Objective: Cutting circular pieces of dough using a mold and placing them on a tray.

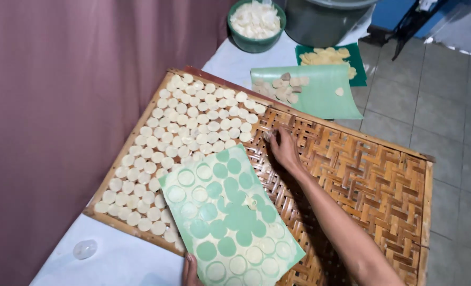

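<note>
The right hand point(284, 148) lies flat on the woven bamboo tray point(373, 180), fingers pressing a small pale dough disc point(268, 136) down beside the rows of round discs point(188, 132) that fill the tray's left part. The left hand point(190, 271) is at the bottom edge, gripping the near end of a green plastic sheet point(230, 217). This sheet rests on the tray and has thin round discs stuck to it. Farther away lie another green sheet point(315, 90) with discs, a dark green sheet point(352, 58), a green bowl point(256, 24) of discs and a grey tub point(320, 21).
</note>
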